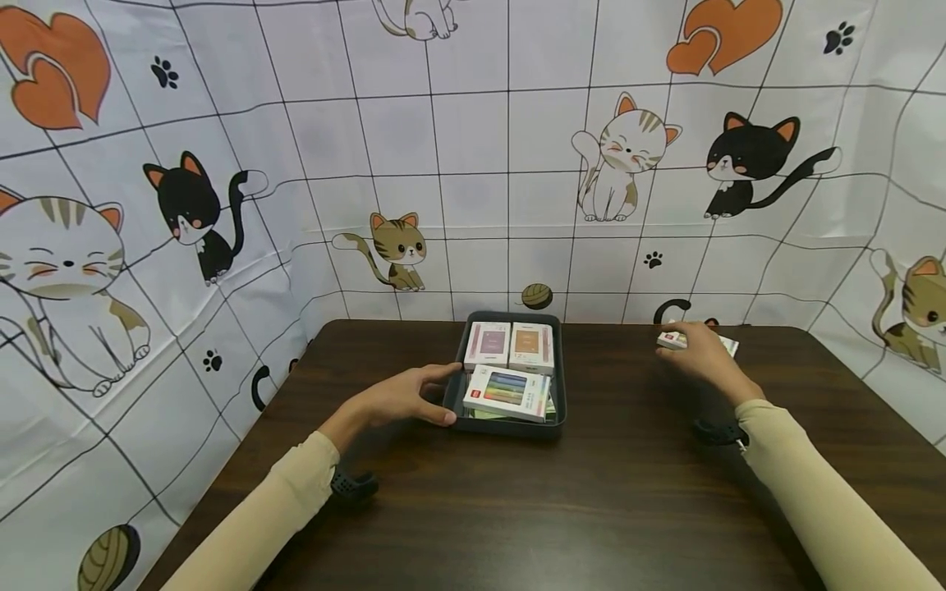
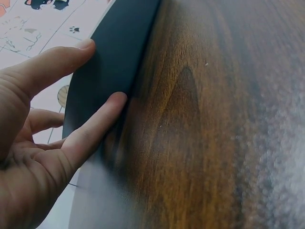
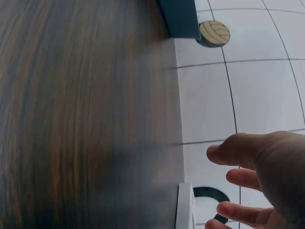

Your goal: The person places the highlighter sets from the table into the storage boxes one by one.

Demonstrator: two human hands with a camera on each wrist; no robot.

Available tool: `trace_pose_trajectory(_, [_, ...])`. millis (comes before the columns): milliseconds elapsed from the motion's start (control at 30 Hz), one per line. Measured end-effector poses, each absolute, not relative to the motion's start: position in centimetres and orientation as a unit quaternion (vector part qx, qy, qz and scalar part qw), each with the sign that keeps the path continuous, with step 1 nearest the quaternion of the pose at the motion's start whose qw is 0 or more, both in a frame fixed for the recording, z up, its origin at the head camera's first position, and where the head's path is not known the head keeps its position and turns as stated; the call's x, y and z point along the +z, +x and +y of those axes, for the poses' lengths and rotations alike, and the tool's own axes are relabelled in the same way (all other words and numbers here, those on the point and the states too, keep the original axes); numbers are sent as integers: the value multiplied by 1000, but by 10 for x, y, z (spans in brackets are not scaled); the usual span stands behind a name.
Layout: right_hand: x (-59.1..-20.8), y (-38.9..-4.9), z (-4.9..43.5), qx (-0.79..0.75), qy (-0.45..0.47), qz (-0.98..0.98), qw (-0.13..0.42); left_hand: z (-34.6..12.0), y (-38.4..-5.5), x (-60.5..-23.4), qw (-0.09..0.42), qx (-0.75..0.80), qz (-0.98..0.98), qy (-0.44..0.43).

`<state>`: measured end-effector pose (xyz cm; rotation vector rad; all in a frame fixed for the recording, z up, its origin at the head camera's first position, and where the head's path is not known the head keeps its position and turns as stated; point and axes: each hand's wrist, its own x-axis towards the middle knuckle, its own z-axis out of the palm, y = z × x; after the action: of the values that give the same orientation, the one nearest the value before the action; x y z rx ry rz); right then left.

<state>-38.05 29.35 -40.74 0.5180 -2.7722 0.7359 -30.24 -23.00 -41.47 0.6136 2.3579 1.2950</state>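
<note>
A dark grey tray [image 1: 510,428] stands on the table, holding several small boxes. My left hand [image 1: 399,398] is at its left side, thumb and fingers spread along the wall. In the left wrist view, fingertips touch the tray's dark side [image 2: 107,57]. On top at the front of the tray lies a white box with coloured sticks pictured on it [image 1: 506,392]; behind it are a purple-labelled box [image 1: 488,341] and an orange-labelled box [image 1: 532,345]. My right hand [image 1: 698,357] is over another white box [image 1: 730,345] at the far right; the right wrist view shows its fingers apart beside that box [image 3: 185,210].
The dark wooden table [image 1: 502,509] ends at a white cloth backdrop [image 1: 473,139] with a grid, cats and hearts printed on it. The tray and the right-hand box both lie near the table's back edge. Dark straps circle both wrists.
</note>
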Motion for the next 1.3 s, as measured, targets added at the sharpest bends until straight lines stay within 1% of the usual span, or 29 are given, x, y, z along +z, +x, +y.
trace_pose_trajectory(433, [-410,-380,319,218,151,-958,112,-231,-303,-415,190,464,838,217])
trace_pose_trajectory(767, [-414,-381,334,224,136,-958,115,-230,-303,-414,192,460,840,216])
trace_pose_trajectory(1067, [-416,-379,345,232,83,-962,117,-230,-303,-415,195,463,838,214])
trace_pose_trajectory(1300, [-420,-380,352,245,71,-960,116,-230,-304,-415,195,462,838,216])
